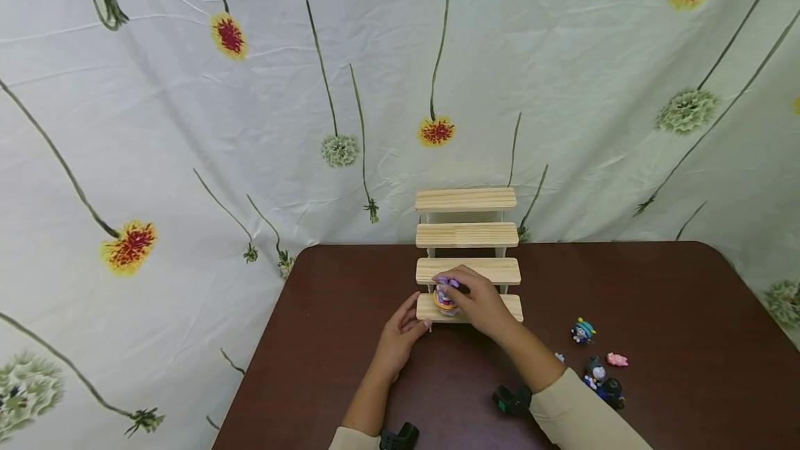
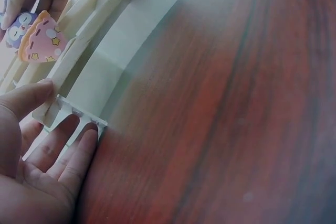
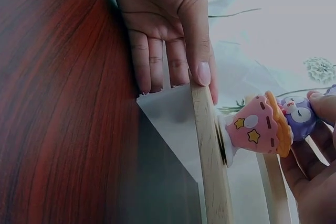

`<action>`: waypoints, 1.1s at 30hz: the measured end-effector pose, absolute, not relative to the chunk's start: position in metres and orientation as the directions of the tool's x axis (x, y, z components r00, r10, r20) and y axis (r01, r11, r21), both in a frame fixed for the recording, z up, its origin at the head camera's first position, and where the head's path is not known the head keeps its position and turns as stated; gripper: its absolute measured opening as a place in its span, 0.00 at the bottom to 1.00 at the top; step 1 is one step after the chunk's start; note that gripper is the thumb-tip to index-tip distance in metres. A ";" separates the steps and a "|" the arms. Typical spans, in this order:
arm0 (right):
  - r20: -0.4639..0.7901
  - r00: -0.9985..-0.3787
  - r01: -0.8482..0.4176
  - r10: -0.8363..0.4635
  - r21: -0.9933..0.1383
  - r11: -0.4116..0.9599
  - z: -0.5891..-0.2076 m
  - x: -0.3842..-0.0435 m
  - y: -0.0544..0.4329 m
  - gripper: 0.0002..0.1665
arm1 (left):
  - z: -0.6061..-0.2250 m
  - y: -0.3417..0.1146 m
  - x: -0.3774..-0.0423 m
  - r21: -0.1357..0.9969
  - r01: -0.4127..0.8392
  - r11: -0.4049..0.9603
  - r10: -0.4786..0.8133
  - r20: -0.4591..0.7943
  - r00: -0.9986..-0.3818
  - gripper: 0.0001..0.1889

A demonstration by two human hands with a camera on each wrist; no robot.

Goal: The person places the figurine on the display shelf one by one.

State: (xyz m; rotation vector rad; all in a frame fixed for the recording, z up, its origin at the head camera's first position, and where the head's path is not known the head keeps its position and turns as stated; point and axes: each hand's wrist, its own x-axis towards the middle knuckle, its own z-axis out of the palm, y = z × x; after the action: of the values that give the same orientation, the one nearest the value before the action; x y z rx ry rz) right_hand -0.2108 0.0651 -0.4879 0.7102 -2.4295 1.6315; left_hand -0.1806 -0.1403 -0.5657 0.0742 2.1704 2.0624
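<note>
A small figurine (image 3: 257, 127) has a purple head with closed eyes above a pink cup-shaped body with yellow stars and a scalloped orange rim. My right hand (image 1: 486, 303) pinches it by the head, over the left part of the lowest step of a wooden display stand (image 1: 467, 270). Its white base is at the step's surface in the right wrist view; whether it bears full weight there, I cannot tell. My left hand (image 1: 397, 340) holds the left end of that same step, thumb (image 3: 203, 72) along the wood and fingers against the white side support (image 2: 79, 114).
On the brown table (image 1: 331, 325), right of the stand, lie a figurine with a blue-green hat (image 1: 582, 330), a pink piece (image 1: 617, 360) and a cluster of dark figurines (image 1: 603, 380). Behind hangs a flower-patterned white cloth (image 1: 387, 103).
</note>
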 end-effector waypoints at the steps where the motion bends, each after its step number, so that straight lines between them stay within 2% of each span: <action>1: 0.358 -0.880 -0.449 -0.311 -0.840 0.305 -0.488 -0.211 0.065 0.12 | -0.566 -0.140 -0.180 0.997 -0.065 0.052 0.137 -0.071 -0.988 0.37; 20: 0.296 -0.907 -0.384 -0.300 -0.874 0.298 -0.489 -0.205 0.069 0.12 | -0.564 -0.139 -0.180 0.998 -0.055 0.033 0.141 -0.059 -0.988 0.36; 33: 0.298 -0.904 -0.380 -0.306 -0.889 0.256 -0.490 -0.203 0.069 0.17 | -0.567 -0.140 -0.182 0.997 -0.062 0.042 0.140 -0.067 -0.988 0.37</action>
State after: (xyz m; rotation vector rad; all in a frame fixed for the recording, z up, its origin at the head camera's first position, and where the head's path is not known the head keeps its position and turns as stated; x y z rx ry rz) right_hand -0.2031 0.0688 -0.4898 0.6673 -2.4378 1.7548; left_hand -0.1816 -0.1398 -0.5666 0.0821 2.1566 2.0767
